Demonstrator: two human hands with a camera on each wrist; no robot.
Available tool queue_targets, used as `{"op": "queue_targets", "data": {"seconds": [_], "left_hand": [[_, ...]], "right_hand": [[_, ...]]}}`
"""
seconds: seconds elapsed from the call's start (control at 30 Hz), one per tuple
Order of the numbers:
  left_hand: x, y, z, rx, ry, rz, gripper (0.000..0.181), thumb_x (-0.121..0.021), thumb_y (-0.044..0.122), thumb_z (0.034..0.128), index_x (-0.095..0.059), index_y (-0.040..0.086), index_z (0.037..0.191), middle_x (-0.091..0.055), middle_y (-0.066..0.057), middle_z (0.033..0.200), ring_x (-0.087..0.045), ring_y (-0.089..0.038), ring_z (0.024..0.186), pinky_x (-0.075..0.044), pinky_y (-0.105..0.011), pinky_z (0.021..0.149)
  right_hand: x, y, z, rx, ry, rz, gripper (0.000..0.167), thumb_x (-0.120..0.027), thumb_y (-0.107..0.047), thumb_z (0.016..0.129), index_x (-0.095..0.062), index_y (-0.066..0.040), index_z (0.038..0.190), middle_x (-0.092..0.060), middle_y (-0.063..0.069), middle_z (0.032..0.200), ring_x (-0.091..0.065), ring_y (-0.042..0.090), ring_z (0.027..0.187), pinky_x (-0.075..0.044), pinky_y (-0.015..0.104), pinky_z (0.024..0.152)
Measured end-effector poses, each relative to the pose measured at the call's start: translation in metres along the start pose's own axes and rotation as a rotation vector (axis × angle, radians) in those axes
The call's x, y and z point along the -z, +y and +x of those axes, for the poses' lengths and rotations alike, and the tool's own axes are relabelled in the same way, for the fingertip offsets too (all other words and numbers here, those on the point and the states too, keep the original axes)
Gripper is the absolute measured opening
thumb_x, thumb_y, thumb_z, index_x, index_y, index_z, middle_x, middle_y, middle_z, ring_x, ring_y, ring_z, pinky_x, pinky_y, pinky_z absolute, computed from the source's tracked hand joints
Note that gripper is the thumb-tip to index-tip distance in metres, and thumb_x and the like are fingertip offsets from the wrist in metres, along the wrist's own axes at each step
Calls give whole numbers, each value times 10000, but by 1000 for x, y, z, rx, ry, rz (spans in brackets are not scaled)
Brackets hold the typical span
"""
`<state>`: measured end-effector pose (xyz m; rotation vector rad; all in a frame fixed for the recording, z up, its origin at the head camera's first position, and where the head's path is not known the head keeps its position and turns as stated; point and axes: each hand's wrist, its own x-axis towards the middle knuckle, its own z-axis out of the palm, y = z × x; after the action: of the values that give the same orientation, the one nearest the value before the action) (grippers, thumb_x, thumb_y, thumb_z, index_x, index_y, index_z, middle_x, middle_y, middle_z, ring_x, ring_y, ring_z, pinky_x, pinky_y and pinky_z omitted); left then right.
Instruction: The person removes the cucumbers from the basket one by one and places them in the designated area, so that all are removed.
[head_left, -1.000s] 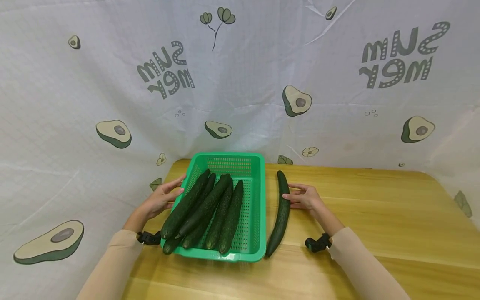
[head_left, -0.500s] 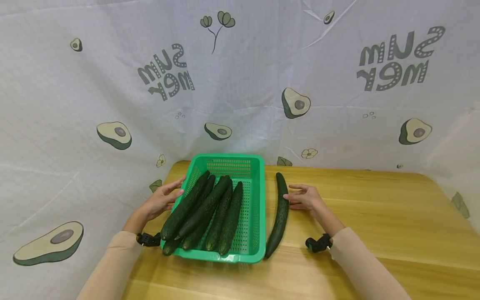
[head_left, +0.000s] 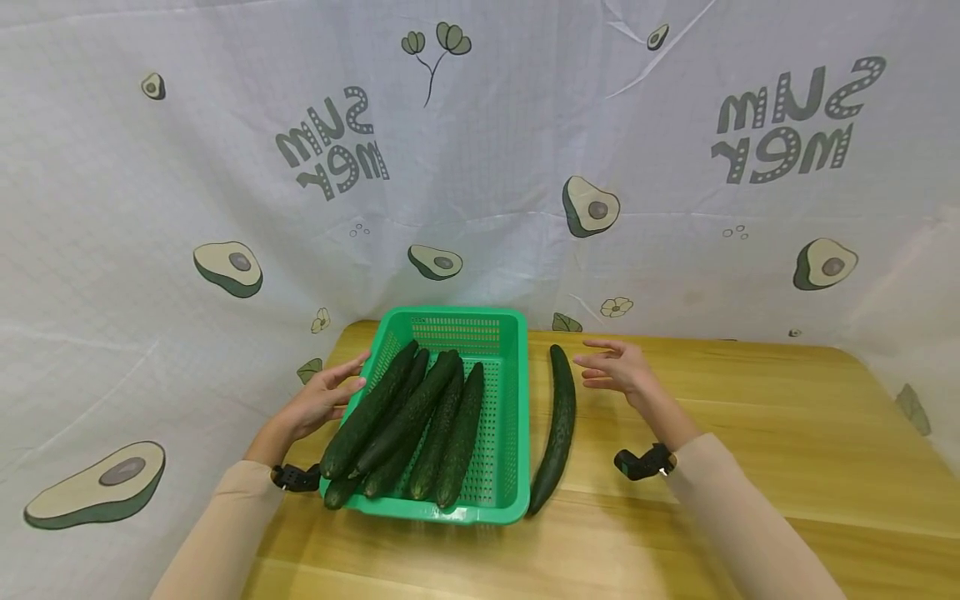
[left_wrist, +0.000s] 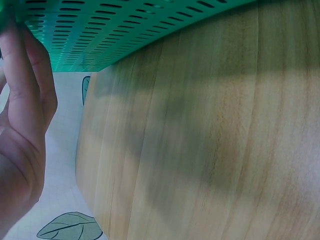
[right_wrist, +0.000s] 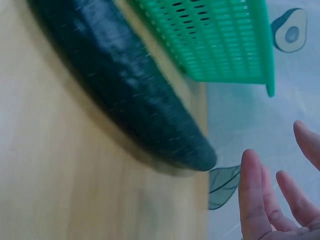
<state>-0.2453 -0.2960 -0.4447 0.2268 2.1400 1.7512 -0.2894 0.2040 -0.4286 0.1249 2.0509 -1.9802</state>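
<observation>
A green plastic basket (head_left: 517,417) with slotted walls holds several dark green cucumbers (head_left: 405,412), piled toward its left side. My left hand (head_left: 322,400) is at the basket's left wall, its fingers fairly straight and touching the side near the rim. In the left wrist view, those fingers (left_wrist: 22,82) reach up to the green wall; their tips are partly hidden. A lone, slightly curved cucumber (head_left: 557,429) lies on the table right of the basket. Just right of its upper end, my right hand (head_left: 618,371) hovers with fingers spread and nothing in them.
The basket and lone cucumber rest on a wooden table (head_left: 735,417). A white curtain (head_left: 510,167) printed with avocados hangs behind the table's back edge and along its left side. Each wrist carries a small black camera (head_left: 641,462).
My right hand has left the lone cucumber, where its fingers touched, and has moved up and slightly right. The left hand, basket and cucumbers stay in place.
</observation>
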Motion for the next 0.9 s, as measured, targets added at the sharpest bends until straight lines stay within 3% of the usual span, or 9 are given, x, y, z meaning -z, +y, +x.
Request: {"op": "queue_targets", "data": {"seconds": [0.23,0.33,0.37,0.4,0.47,0.53,0.57,0.77,0.9], "left_hand": [[1,-1,0,-5,-1,-5,654,-536,250,1060,-197,169,1613,-118,-233,1613,-260,-94,548,-349,-246,532],[1,-1,0,-5,0,5,652,-535,250,1060,-198,179,1614,-114,-228,1618,-206,-168,556,-349,-244,535],[1,-1,0,-4,1,5,652,-536,251,1060,-198,182,1614,-111,-226,1619,-307,-162,577,-383,-241,551],[2,-1,0,-2,1,3,653,-536,251,1060,-197,185,1615,-104,-224,1622,-429,-188,643,-417,-242,574],[2,-1,0,2,-1,-1,654,-534,252,1061,-194,192,1616,-90,-224,1625,-585,-334,965,-476,-254,634],[2,-1,0,6,-2,-9,653,-534,253,1061,-194,198,1616,-76,-221,1628,-405,-449,1325,-505,-274,683],[2,-1,0,7,-2,-13,654,-535,254,1060,-195,201,1616,-71,-219,1630,-283,-466,1399,-512,-285,697],[3,-1,0,13,-4,1,658,-537,265,1059,-193,209,1616,-64,-210,1636,-470,-276,1240,-460,-293,631],[2,0,1,20,-3,-6,658,-536,261,1060,-189,206,1616,-52,-211,1637,-482,-281,1251,-475,-284,653]], "right_hand": [[-13,-24,-1,35,-29,12,661,-724,-134,939,-404,51,1488,-599,82,1122,-705,232,876,-564,400,823],[-20,-33,-1,37,-48,18,658,-723,-150,943,-408,41,1488,-568,130,1199,-705,223,865,-558,408,838],[-23,-37,-1,38,-56,21,659,-720,-148,945,-404,42,1490,-552,155,1234,-704,213,849,-553,418,848],[-26,-40,0,40,-59,25,644,-717,-143,947,-414,39,1484,-539,180,1267,-705,204,829,-557,414,842],[-32,-47,0,47,-75,30,630,-710,-130,950,-418,45,1481,-483,228,1363,-703,199,813,-557,412,843],[-40,-54,0,51,-84,38,605,-700,-105,954,-428,51,1472,-433,262,1427,-701,196,799,-559,409,839],[-43,-58,0,56,-89,34,596,-695,-99,956,-432,53,1469,-411,264,1453,-701,193,799,-560,407,838],[-66,-72,-1,47,-106,-5,580,-694,-90,953,-450,37,1464,-449,274,1438,-690,337,960,-533,457,893],[-82,-75,1,11,-140,7,601,-687,-86,958,-424,24,1487,-469,272,1426,-688,340,943,-539,451,887]]}}
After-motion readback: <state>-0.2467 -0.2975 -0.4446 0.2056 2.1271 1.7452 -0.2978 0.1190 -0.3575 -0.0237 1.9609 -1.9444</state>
